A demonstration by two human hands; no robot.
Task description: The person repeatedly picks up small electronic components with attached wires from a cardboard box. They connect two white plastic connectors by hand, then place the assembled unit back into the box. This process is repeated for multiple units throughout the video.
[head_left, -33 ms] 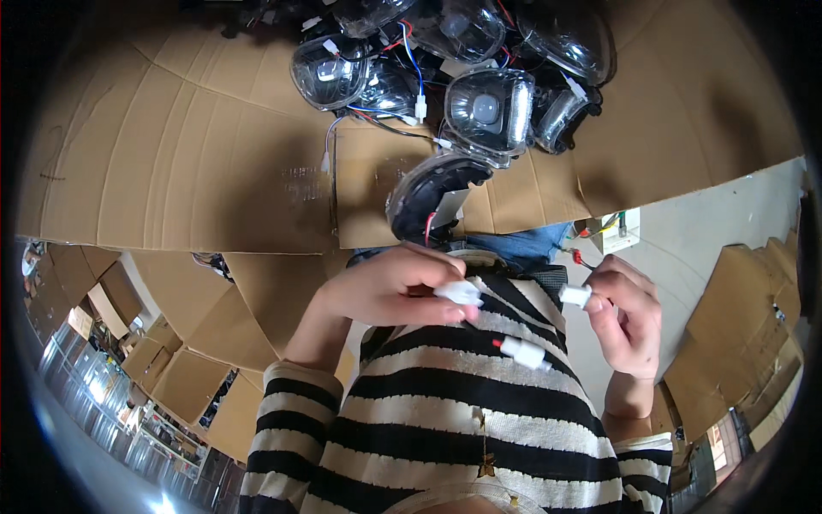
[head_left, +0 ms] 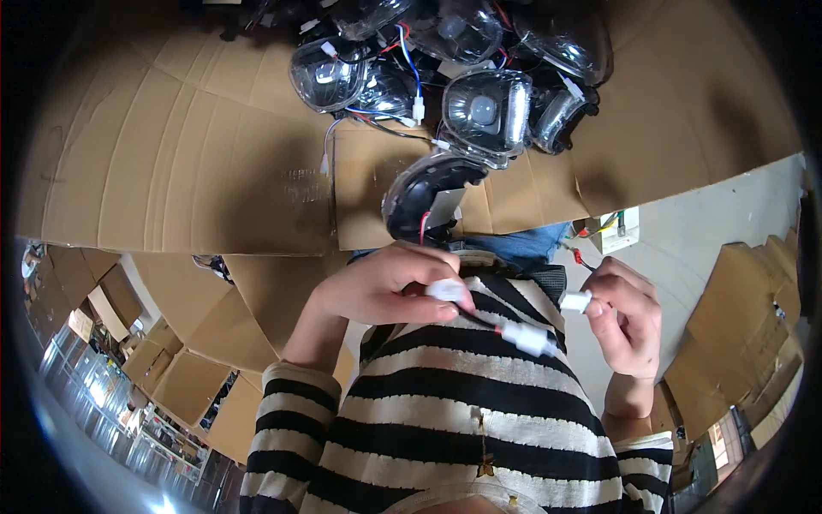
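My left hand (head_left: 385,287) pinches a white plastic wire connector (head_left: 445,290) between thumb and fingers. From there a dark lead runs to a second white connector (head_left: 527,338), which hangs in front of my striped top. My right hand (head_left: 629,317) is closed on another white connector (head_left: 574,301), its open end toward the left hand; the two hands are apart. Just beyond the left hand, a black-backed vehicle lamp (head_left: 419,201) rests near the cardboard edge. Red and white wires come from its back down toward that hand.
Several clear-lensed lamps (head_left: 486,111) with loose wires and white plugs pile up at the far side of the cardboard-covered table (head_left: 205,163). A white box (head_left: 628,230) with coloured leads sits beyond my right hand. Cardboard cartons (head_left: 197,368) stand at left and right.
The connector in my left hand has shifted slightly left and turned. The hanging connector has swung a little upward, and its dark lead shows more. My right hand stays nearly still.
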